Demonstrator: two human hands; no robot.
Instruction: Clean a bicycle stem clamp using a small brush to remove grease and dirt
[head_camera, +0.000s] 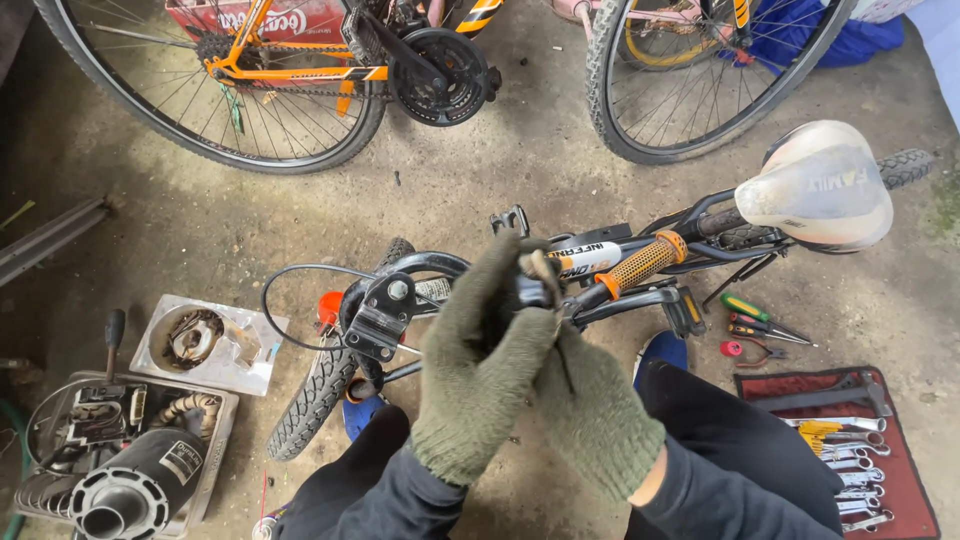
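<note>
**Both gloves meet at the bar end**

We look down on a small bike lying on its side, and our two green-gloved hands come together over the handlebar (590, 262) right at the middle of the scene. The left hand (480, 350) reaches up and to the right, its fingers curled around the dark lever clamp (535, 290) at the inner end of the orange grip (640, 262). The right hand (590, 410) sits just near of it, fingers drawn together on a thin dark tool (565, 365) (a key or a slim driver, we cannot tell which) whose shaft runs up toward the clamp.

Here is the relation that matters: the bar's long axis runs from near-left to far-right, the grip stretching away toward the pale saddle (820, 185), while the tool stands nearly across it, pointing far. The clamp lies directly beyond the right fingertips, touching or almost so; the left hand is the one on it.

To the right, on the floor, a red tool roll (900, 470) holds spanners. To the left, a tray (225, 425) carries parts, beside the bike's front tyre (315, 400).
</note>
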